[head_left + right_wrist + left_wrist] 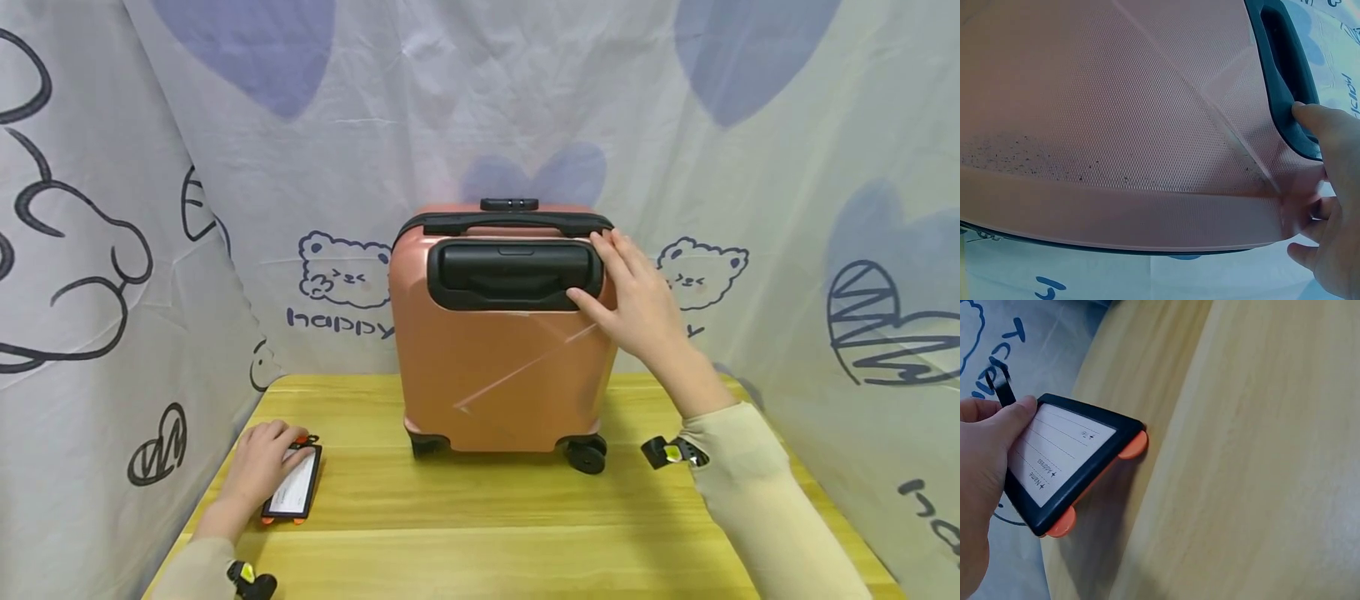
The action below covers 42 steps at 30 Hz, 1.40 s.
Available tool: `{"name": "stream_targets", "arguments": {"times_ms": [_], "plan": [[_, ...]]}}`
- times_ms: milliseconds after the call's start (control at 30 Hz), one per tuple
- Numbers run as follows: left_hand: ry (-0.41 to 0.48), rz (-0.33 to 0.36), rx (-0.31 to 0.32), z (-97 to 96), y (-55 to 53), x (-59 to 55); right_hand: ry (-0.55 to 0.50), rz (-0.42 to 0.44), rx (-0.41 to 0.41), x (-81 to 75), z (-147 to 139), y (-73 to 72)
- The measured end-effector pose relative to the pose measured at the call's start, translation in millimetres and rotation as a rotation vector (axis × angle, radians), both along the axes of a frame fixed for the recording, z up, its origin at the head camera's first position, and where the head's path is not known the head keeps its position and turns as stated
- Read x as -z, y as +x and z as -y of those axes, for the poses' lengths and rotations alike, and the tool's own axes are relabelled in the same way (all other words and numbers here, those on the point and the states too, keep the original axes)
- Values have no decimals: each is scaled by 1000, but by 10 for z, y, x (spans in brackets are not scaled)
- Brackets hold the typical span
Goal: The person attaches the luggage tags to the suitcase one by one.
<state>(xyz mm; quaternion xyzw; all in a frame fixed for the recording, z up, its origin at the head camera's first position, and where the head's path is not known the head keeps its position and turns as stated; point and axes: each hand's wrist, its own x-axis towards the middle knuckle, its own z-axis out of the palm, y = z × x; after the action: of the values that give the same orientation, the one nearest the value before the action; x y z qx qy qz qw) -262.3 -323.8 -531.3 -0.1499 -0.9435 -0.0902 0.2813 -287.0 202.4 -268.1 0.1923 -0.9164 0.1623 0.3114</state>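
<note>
A rose-pink hard-shell suitcase [498,375] stands upright on its black wheels, with a black handle recess [517,275] facing me. My right hand [637,300] grips its upper right corner. In the right wrist view the thumb [1310,115] lies on the recess's black rim, with the other fingers bent round the corner. At the left, my left hand [258,467] holds a black-framed luggage tag [1063,450] with orange feet and a white name and address card. The left thumb presses on the tag's front edge; the fingers behind it are mostly hidden.
The suitcase stands toward the back of a yellow wood-grain table [450,558]. A combination lock [510,204] and a black carry handle [517,221] are on top of it. Printed cloth [525,100] surrounds the table at the back and sides.
</note>
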Motion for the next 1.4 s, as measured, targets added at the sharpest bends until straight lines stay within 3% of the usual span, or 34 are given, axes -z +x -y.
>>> {"name": "stream_targets", "arguments": {"times_ms": [100,400,700,1000,1200,1400], "plan": [[18,-50,25,-20,-4,-23,-3,-1,2,-5,-6,-1],[74,-74,48,-23,15,7,-12,-3,-11,7,14,-11],[29,-257,170,-20,9,-98,-25,0,-15,20,6,-12],[-42,-342,228,-137,90,-376,-32,-5,-19,37,-3,-20],[-57,-483,308,-306,94,-644,-36,-22,-27,40,-2,-26],[-103,-524,334,-448,126,-922,-38,-11,-23,39,1,-21]]}}
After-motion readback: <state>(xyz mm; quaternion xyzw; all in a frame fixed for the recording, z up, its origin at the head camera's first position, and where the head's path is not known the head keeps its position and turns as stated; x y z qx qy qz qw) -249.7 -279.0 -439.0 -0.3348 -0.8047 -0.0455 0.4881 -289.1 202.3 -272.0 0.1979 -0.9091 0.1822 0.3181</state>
